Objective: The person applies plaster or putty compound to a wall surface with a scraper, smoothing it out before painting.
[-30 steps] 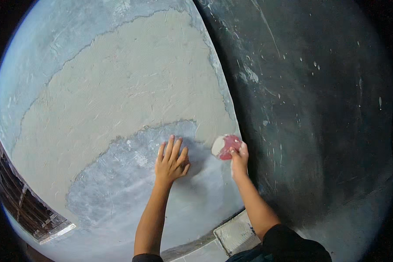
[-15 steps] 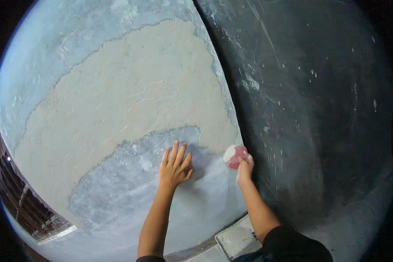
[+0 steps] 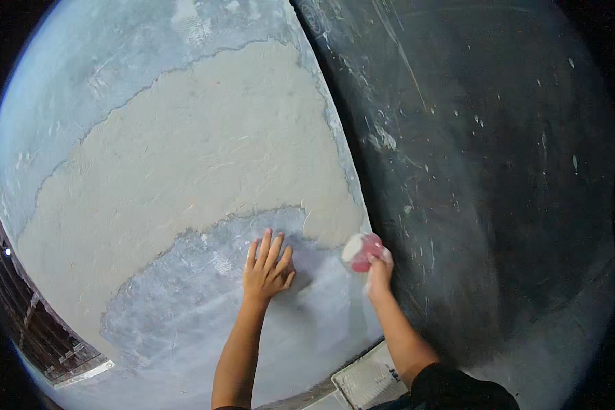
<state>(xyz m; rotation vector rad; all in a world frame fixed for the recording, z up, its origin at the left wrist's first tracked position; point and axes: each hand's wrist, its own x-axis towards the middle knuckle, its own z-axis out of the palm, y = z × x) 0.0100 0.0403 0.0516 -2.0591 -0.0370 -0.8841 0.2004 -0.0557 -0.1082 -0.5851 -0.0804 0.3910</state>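
A broad pale blue-grey panel point(image 3: 307, 348) carries a wide curved patch of cream filler point(image 3: 205, 137) with ragged edges. My left hand point(image 3: 266, 272) rests on the bare surface just below the patch, its fingers stretched out and slightly spread. Near the panel's right edge, my right hand point(image 3: 380, 277) grips a red putty spreader point(image 3: 370, 247), with whitish filler over its left part. The spreader lies at the lower right end of the patch; motion blurs it a little, and I cannot tell whether it touches the panel.
Beyond the panel's right edge stretches a dark grey surface point(image 3: 485, 205) with white splashes and scratches. A cream ridged tray point(image 3: 363, 384) sits below, by my right forearm. Dark slats point(image 3: 34, 321) show at the lower left.
The whole view has shifted slightly, so the panel and both hands appear a little further left and lower. Against the panel, my hands and the spreader stay in nearly the same places.
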